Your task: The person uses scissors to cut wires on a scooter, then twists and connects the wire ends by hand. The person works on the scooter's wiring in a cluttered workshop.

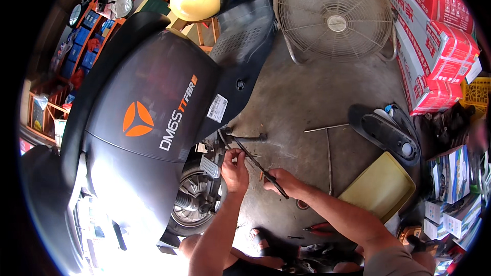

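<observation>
A dark grey electric scooter [128, 82] with an orange emblem stands on my left, its wheel [192, 204] and shock absorber showing below the body panel. From its underside a black cable [254, 159] runs out toward me, thicker at the near end. My right hand [282, 181] is closed around that thicker end. Beside the wheel my left hand [235, 169] is closed in a pinch at the cable's upper part, near the scooter's grey footpeg [210, 166]. What exactly lies between the left fingertips is partly hidden.
A T-shaped wrench [329, 158], red-handled pliers [322, 229] and a tape roll [302, 204] lie on the floor. Right of them are a yellow tray [381, 189] and a black cover [376, 128]. A large fan [307, 15] and red cartons [434, 51] stand farther off.
</observation>
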`<state>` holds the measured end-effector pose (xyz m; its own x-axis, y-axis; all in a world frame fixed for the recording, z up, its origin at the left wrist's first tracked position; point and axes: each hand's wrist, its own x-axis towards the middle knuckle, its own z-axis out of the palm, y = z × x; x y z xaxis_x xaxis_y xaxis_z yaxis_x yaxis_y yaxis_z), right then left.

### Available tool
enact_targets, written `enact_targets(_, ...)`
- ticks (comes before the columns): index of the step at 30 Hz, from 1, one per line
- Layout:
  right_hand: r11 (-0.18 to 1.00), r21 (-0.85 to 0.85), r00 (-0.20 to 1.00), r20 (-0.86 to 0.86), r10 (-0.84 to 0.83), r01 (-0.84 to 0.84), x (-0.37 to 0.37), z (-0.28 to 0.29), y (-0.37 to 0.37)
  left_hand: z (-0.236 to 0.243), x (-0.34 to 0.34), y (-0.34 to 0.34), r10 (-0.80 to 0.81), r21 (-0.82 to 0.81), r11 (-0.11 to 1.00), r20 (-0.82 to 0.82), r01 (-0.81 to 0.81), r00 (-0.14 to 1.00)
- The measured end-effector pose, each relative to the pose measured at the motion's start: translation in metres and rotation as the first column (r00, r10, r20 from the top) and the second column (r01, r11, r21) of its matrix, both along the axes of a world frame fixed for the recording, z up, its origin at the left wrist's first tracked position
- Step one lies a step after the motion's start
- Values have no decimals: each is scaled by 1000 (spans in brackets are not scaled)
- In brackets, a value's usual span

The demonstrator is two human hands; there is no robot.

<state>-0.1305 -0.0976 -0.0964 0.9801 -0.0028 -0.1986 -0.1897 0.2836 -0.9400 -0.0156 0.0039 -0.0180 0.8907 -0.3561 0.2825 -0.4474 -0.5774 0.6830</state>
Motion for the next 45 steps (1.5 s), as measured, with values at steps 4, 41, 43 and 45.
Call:
enact_targets(4,952,-290,993,84,-80,101,2,-5,0,-2,6,1,-22,1,1000,8,22,1000)
enact_targets(41,830,-515,967,228,-109,215,16,-7,-35,2,21,-1,-90,55,994,-82,95,992)
enact_targets(43,878,-464,986,157,-50,118,12,-6,-37,2,19,-3,-96,73,992,-71,101,993)
enact_targets(45,902,-429,994,109,0,47,11,-3,-40,4,18,-3,-101,92,990,-54,105,993)
